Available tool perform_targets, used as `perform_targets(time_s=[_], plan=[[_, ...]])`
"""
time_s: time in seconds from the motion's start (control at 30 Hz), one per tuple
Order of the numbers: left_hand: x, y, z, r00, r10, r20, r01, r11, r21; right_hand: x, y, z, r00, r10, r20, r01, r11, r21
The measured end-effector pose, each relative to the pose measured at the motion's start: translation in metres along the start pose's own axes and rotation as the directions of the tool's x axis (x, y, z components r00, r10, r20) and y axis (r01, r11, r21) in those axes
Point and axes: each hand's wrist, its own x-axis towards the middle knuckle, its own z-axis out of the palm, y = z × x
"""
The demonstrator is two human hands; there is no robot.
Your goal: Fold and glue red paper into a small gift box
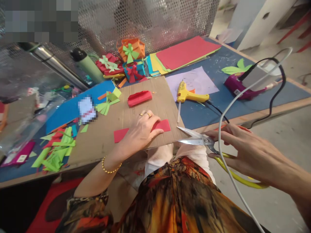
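Note:
My left hand (145, 127) rests on a strip of red paper (163, 125) lying on brown cardboard (107, 129). Its fingers are bent over the strip's middle, and both ends of the strip stick out. In my right hand (245, 152) is a pair of scissors (194, 137) with orange and yellow handles. Their blades are parted and point left, over the cardboard's right edge, a little apart from the red strip. A folded red paper piece (139, 98) lies just beyond my left hand.
A yellow glue gun (189, 94) lies right of the cardboard, near a stack of coloured paper (187, 53). A white cable (222, 110) hangs across the right side, in front of my right hand. Green paper scraps (58, 149), a phone (87, 110) and bottles (88, 64) are leftward.

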Motion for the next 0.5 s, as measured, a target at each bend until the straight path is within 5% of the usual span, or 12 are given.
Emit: perform_targets(time_s=[0.33,0.5], plan=[[-0.001,-0.001,0.01,0.997,-0.007,-0.071,-0.004,0.987,-0.158,0.003,0.002,0.001,1.0,-0.011,0.002,0.01,1.0,0.029],[-0.003,-0.001,0.013,0.988,0.079,-0.13,-0.1,0.981,-0.164,0.01,0.003,-0.001,0.999,-0.048,-0.008,0.048,0.998,0.033]])
